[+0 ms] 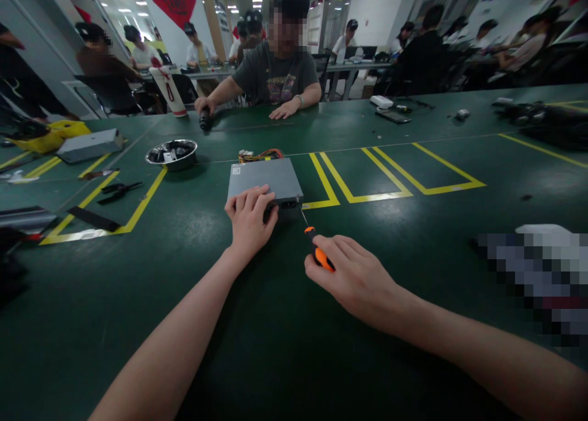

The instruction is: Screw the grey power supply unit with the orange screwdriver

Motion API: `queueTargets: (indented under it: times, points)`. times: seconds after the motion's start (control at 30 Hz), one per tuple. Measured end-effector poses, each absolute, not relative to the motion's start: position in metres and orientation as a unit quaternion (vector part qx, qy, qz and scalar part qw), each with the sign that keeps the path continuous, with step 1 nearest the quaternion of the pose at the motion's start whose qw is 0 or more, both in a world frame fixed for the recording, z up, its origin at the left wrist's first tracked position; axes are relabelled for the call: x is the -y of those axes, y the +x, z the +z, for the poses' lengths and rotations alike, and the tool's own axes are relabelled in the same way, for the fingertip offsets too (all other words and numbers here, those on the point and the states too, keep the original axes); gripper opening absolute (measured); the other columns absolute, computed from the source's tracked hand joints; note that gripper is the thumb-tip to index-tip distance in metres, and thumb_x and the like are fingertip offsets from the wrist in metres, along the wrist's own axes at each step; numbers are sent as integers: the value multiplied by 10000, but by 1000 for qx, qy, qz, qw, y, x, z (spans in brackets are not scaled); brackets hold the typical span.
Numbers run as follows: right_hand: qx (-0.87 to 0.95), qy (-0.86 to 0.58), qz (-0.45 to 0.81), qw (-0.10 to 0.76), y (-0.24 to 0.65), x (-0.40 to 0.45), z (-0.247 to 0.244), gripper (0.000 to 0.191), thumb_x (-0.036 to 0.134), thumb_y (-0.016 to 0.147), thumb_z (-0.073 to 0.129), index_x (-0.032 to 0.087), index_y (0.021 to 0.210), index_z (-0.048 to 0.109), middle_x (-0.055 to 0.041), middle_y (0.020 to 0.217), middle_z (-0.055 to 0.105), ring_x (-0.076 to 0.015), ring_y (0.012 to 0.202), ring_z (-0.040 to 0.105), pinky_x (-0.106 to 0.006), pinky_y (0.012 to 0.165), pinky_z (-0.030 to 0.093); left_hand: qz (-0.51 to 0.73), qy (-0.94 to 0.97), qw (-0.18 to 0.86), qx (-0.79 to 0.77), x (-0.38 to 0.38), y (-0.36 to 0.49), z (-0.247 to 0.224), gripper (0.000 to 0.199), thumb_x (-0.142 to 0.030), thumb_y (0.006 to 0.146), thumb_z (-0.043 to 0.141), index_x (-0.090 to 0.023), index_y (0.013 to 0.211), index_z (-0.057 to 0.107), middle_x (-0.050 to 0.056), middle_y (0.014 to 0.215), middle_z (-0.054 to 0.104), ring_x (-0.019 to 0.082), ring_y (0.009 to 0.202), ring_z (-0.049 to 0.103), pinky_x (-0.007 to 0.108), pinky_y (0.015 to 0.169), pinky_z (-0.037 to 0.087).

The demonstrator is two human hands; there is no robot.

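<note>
A grey metal computer power supply [271, 179] lies flat on the green table, its bundle of coloured cables [261, 155] at the far side. My left hand [252, 216] grips its near left part, fingers on the top and thumb at the front face. In my right hand [351, 271] is an orange and black screwdriver [324, 258], held by the handle. The thin shaft points up and away, its tip at the near right corner of the power supply. Whether the tip sits in a screw is too small to tell.
Beyond the power supply stands a metal bowl [177, 155] of small parts. Another grey metal box [90, 145] and black pliers [118, 192] lie to the left. Yellow tape [381, 197] marks the table. Across it sits a person [280, 72] holding a dark tool.
</note>
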State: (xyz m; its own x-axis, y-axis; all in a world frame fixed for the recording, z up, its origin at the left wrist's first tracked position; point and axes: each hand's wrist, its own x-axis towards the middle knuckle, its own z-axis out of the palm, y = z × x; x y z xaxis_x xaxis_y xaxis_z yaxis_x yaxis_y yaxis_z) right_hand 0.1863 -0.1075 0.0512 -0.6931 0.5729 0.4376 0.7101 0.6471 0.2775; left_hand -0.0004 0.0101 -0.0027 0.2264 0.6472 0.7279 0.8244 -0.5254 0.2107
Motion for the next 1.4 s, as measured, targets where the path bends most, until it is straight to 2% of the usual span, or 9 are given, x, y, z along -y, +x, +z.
queueTargets:
  times: [0.23,0.47,0.6,0.73,0.93,1.03,1.13,1.23,1.4]
  points:
    - [884,-403,-203,121,185,114,43,236,77,815,436,92,1021,549,-193,1094,546,-241,955,558,-357,749,477,-397,-777,109,476,-9,-1,-2,196,-266,805,540,-290,999,535,17,1171,584,247,1103,470,446,911,245]
    - [845,-463,-227,141,186,114,56,199,172,864,428,109,1003,555,-92,870,581,-142,658,546,-266,576,440,-395,-776,113,478,-9,-1,-2,200,-270,803,542,-293,1001,535,15,1169,585,248,1099,471,446,909,248]
    - [849,-459,-242,99,180,117,48,220,132,845,424,103,1026,546,-157,993,571,-204,793,573,-325,665,459,-396,-775,114,479,-9,-1,-2,199,-266,801,542,-295,998,535,18,1164,587,251,1092,474,449,898,252]
    - [862,-405,-271,137,180,116,42,246,64,833,387,89,1020,545,-169,995,582,-208,861,575,-314,717,461,-396,-775,112,480,-9,-1,-2,196,-266,804,538,-294,997,534,18,1173,580,249,1096,471,448,902,251]
    - [831,-461,-258,173,187,112,54,202,247,882,430,108,947,562,-74,787,591,-113,571,516,-227,502,392,-392,-778,103,479,-8,-1,-1,193,-270,812,528,-288,1004,536,22,1180,574,249,1110,463,447,914,242]
    - [829,-484,-242,141,185,115,56,238,278,877,436,96,967,560,-128,895,595,-175,708,567,-278,589,439,-394,-777,101,480,-8,-1,-1,190,-269,812,528,-285,1001,536,20,1178,576,248,1111,462,447,913,241]
    - [844,-455,-261,114,180,118,51,228,135,840,431,86,1033,542,-178,1045,564,-224,864,566,-328,701,456,-398,-775,105,480,-8,-1,-2,181,-272,814,527,-282,995,536,20,1175,578,246,1108,466,443,912,245]
    - [858,-414,-279,123,177,117,44,245,81,836,388,112,1022,545,-143,1003,584,-185,819,568,-303,700,451,-398,-775,108,480,-9,-1,-3,185,-276,815,528,-282,999,534,18,1177,578,246,1106,468,442,915,246]
    - [840,-433,-284,163,178,113,43,160,148,856,437,121,972,543,-95,880,593,-120,642,537,-235,560,406,-395,-774,113,482,-9,0,-3,178,-279,820,526,-280,998,531,14,1176,578,239,1106,470,436,918,249]
